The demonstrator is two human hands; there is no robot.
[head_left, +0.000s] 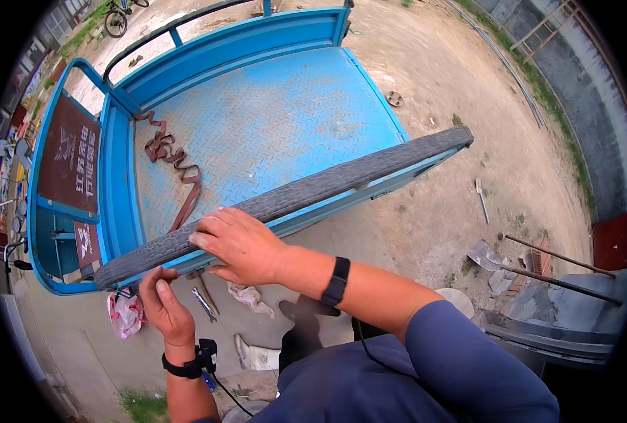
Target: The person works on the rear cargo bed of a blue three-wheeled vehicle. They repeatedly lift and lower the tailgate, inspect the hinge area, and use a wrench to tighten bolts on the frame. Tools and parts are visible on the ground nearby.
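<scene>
A long strip of dark grey wrapped padding (313,185) lies along the near side rail of a blue cargo tricycle bed (271,106). My right hand (239,243) is over the padding left of its middle, fingers bent across the top and thumb on the near side. Close to the padding's left end, my left hand (164,307) is raised with its fingertips at the lower edge of the rail and its thumb apart. I cannot make out anything held in it. A crumpled brown strap (169,151) lies across the bed floor.
Below the rail, a wrench (204,307), a pale cloth (251,297) and a pink plastic bag (125,314) are on the ground. At right are a shovel (486,255), a metal rod (557,255) and bricks (539,261). A small trowel-like tool (482,201) lies farther off.
</scene>
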